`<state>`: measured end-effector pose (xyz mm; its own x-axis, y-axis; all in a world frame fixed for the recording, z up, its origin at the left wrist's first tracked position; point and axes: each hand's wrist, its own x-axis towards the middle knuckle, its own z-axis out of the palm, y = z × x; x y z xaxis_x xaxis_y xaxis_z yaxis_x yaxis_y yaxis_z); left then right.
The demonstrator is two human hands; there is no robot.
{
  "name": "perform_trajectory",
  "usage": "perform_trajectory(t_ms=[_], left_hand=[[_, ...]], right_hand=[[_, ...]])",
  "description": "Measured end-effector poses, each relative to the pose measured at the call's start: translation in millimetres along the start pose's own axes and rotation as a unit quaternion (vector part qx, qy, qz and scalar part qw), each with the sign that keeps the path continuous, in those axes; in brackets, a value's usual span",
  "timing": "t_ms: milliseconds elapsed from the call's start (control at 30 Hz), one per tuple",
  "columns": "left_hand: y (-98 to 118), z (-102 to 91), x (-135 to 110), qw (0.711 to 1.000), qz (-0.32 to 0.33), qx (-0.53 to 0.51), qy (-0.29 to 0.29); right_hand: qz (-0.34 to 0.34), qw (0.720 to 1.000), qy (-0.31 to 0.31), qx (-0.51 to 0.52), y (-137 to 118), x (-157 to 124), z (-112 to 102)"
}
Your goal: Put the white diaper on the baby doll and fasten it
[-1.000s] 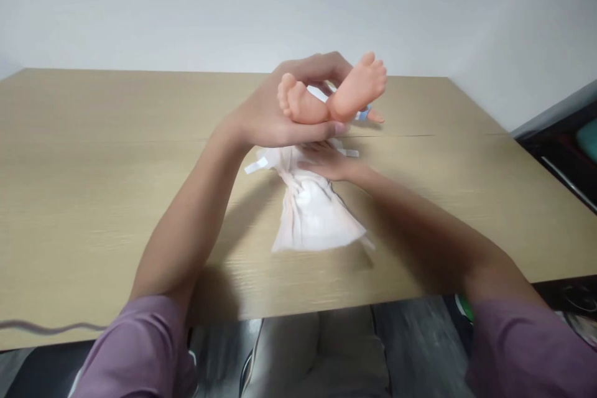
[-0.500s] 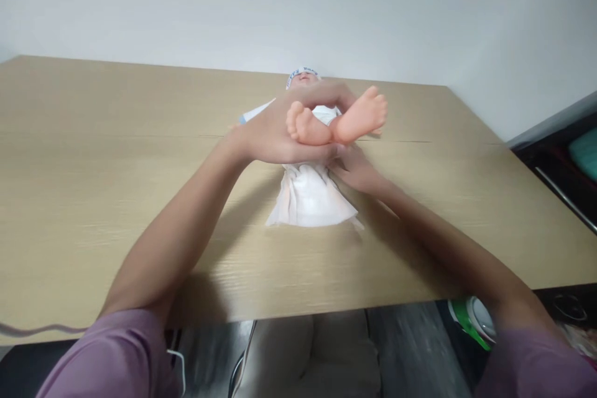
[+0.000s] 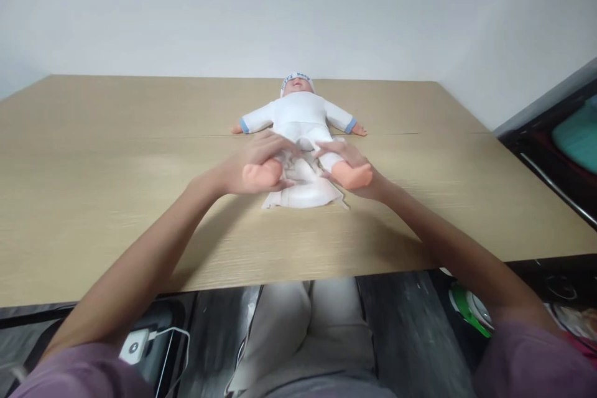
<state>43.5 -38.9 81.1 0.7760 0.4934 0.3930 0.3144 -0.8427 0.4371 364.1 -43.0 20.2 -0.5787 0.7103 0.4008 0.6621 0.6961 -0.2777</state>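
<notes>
The left hand [image 3: 237, 169] and right hand [image 3: 362, 158] each curl fingers round a leg of a pink-limbed plastic doll in a white, blue-cuffed suit [image 3: 300, 109]. Beneath the doll's legs spreads a crumpled white diaper-like pad [image 3: 303, 198]. The step seems to be parting the legs; moving on calls for loosening both grips evenly.

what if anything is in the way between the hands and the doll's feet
Nothing visible. The left hand is right at the doll's foot on the picture's left, and the right hand at the other foot. The white diaper shows between the feet, blocking neither hand.
</notes>
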Motion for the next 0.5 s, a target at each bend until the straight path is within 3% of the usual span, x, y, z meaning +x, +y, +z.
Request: perform_trajectory(t_ms=[133,200,500], left_hand=[[-21,7.1,-46,0.996,-0.023,0.064,-0.065],[-29,14.6,-57,0.995,-0.018,0.062,-0.074],[-33,24.6,-64,0.995,-0.025,0.053,-0.083]], right_hand=[[-0.088,0.994,-0.037,0.059,19,-31,-4],[-0.096,0.992,-0.047,0.068,24,-39,-3],[-0.058,0.991,-0.089,0.087,23,-42,-4]])
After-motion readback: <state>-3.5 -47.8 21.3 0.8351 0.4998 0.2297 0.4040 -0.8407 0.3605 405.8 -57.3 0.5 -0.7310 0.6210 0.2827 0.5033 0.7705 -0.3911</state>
